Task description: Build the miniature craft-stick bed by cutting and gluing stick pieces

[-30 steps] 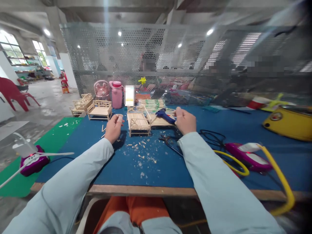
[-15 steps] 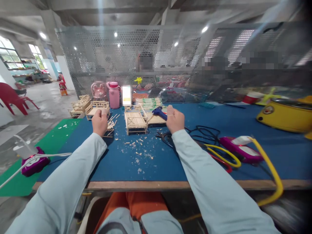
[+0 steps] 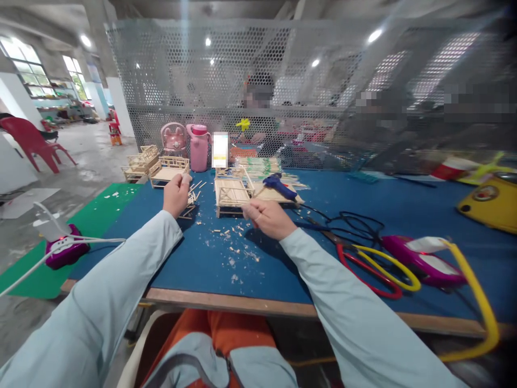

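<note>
My left hand [image 3: 176, 196] is closed in a pinch above loose thin wooden sticks [image 3: 195, 195]; whatever is between its fingertips is too small to make out. My right hand [image 3: 270, 216] is also closed, thumb against fingers, at the front right corner of a small bench-like wooden stick frame [image 3: 231, 195]. I cannot make out what it pinches. Just behind that hand a blue glue gun [image 3: 279, 186] lies over a flat wooden stick panel [image 3: 264, 193], apart from the fingers. Another stick frame [image 3: 165, 171] stands behind my left hand.
Wood scraps [image 3: 236, 249] litter the blue tabletop [image 3: 189, 275]. Black cables [image 3: 355, 218], red and yellow looped handles [image 3: 388, 269] and a purple power strip [image 3: 424, 261] lie on the right. A pink bottle [image 3: 199, 151] and a perforated screen [image 3: 169, 70] stand behind; a person sits beyond.
My right hand has moved left and down from beside the glue gun's handle to the front of the stick frame. My left hand remains closed near the sticks. The view has shifted slightly.
</note>
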Motion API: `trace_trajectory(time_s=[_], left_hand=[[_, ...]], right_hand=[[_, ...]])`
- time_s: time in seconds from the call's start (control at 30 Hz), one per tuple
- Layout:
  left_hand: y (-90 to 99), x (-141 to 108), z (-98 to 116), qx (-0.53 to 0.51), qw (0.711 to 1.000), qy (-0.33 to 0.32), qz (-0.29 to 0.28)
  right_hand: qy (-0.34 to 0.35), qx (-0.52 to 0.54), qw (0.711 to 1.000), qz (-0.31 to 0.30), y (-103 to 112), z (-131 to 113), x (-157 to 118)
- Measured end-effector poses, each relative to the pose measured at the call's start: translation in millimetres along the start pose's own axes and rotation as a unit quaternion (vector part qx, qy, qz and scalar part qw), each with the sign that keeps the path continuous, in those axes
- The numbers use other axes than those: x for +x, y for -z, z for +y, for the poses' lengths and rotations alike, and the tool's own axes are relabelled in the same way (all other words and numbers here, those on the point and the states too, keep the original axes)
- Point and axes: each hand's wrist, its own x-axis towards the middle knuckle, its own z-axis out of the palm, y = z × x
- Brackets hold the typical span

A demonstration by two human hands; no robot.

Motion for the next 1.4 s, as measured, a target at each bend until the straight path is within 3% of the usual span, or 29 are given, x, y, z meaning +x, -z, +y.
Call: trace_trajectory(time_s=[0.13,0.3,0.5,0.6,0.7,0.77,0.83,0.9,0.97,1.03,1.1,1.2,1.4], left_hand=[[-5.5,-5,3,-0.014,0.999,0.004,-0.042],[-11.7,-14,8,-0.034,0.998,-0.023,-0.048],[-13.6,-34,31,-0.079,0.984,-0.119,-0.109],[-12.4,-46,46,-0.057,0.971,-0.177,-0.150],[-12.2,-56,57,-0.046,0.950,-0.216,-0.222],[-12.5,-59,61,-0.048,0.928,-0.228,-0.291],[-12.5,-59,63,-0.058,0.919,-0.221,-0.322],[-11.8,-54,60,-0.077,0.942,-0.185,-0.269],[-11.4,-46,53,-0.107,0.973,-0.128,-0.160],[-12.8,-36,43,-0.140,0.985,-0.076,-0.071],[-16.6,-28,32,-0.157,0.987,-0.029,-0.030],[-24.3,-21,18,-0.185,0.982,0.026,-0.013],[-30.8,-26,18,-0.176,0.984,-0.007,-0.020]], right_hand=[[0.043,-0.025,0.998,-0.046,-19,-9,-2],[0.036,0.078,0.989,-0.124,-31,-9,-4],[-0.021,0.226,0.967,-0.115,-33,0,-1],[-0.023,0.231,0.972,-0.042,-33,0,1],[0.003,0.142,0.988,0.063,-30,-1,0],[0.026,0.071,0.993,0.095,-23,-1,0],[0.036,0.019,0.991,0.125,-14,0,-1],[0.034,-0.008,0.984,0.173,-6,2,-1],[0.035,-0.030,0.980,0.192,-3,3,0],[0.050,-0.058,0.989,0.127,-6,4,0],[0.061,-0.096,0.993,0.016,-15,3,1],[0.050,-0.185,0.977,-0.094,-31,-2,4],[0.036,-0.262,0.953,-0.148,-43,-10,8]])
